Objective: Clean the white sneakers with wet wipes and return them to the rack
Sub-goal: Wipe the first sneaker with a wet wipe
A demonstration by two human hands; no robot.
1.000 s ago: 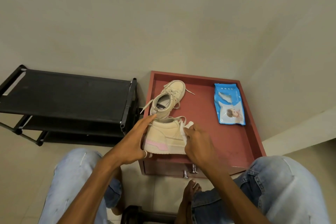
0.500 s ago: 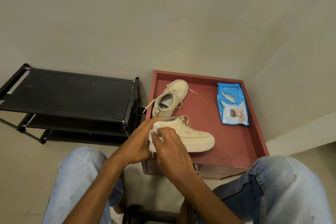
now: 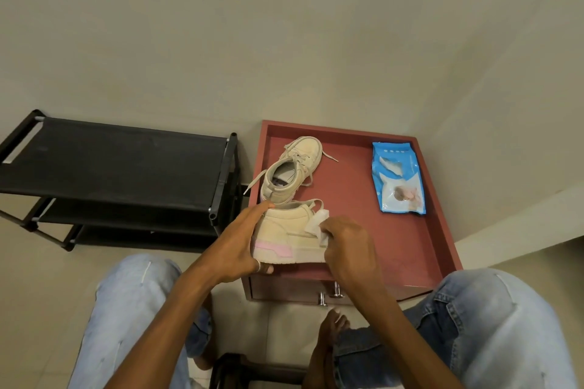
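Observation:
A cream-white sneaker with a pink patch (image 3: 284, 237) stands at the near edge of the red cabinet top (image 3: 347, 199). My left hand (image 3: 237, 246) grips its heel end, thumb over the collar. My right hand (image 3: 347, 246) holds a white wet wipe (image 3: 317, 221) against the sneaker's side; the toe is hidden behind that hand. The second sneaker (image 3: 292, 170) lies further back on the cabinet, opening toward me, laces loose. The black shoe rack (image 3: 120, 164) stands to the left with a bare top shelf.
A blue pack of wet wipes (image 3: 398, 180) lies at the back right of the cabinet top. The cabinet has a raised rim and drawer handles (image 3: 330, 292) facing me. My jeans-clad knees flank it, and a wall rises close behind.
Half a second ago the sneaker pointed right with my right hand at its heel. Now it is turned side-on showing the pink patch, and my right hand has moved right to its side with the wipe.

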